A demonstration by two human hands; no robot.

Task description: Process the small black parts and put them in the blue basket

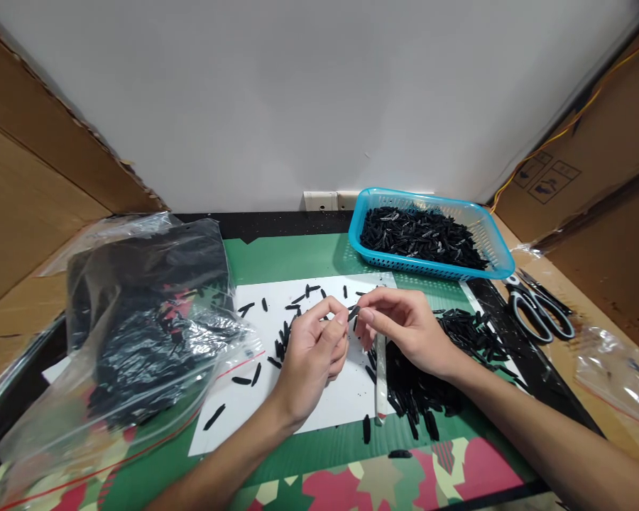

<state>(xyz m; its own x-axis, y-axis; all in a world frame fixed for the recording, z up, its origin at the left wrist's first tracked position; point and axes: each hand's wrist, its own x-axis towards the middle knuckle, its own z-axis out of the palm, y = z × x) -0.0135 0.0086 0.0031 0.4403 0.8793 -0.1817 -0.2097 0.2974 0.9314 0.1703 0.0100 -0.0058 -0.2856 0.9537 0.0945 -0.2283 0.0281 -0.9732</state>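
Note:
In the middle of the work area, my right hand (405,326) pinches a small black elongated piece (353,312) between thumb and fingers. Just left of it, my left hand (317,355) is closed, its thumb pressed against the curled index finger; whatever lies in that pinch is too small to make out. Beneath both hands is a sheet of white paper (330,415) with several similar black pieces scattered on it. A dense heap of black pieces (473,337) spreads beside and under my right forearm. A narrow whitish strip (382,383) lies between the hands and the heap.
Black pieces fill a blue plastic basket (431,266) at the back right. A clear zip bag (160,333) with dark contents lies on the left. Scissors (537,312) and a small clear bag (612,372) are at right. Cardboard (591,156) flanks the green mat (277,252).

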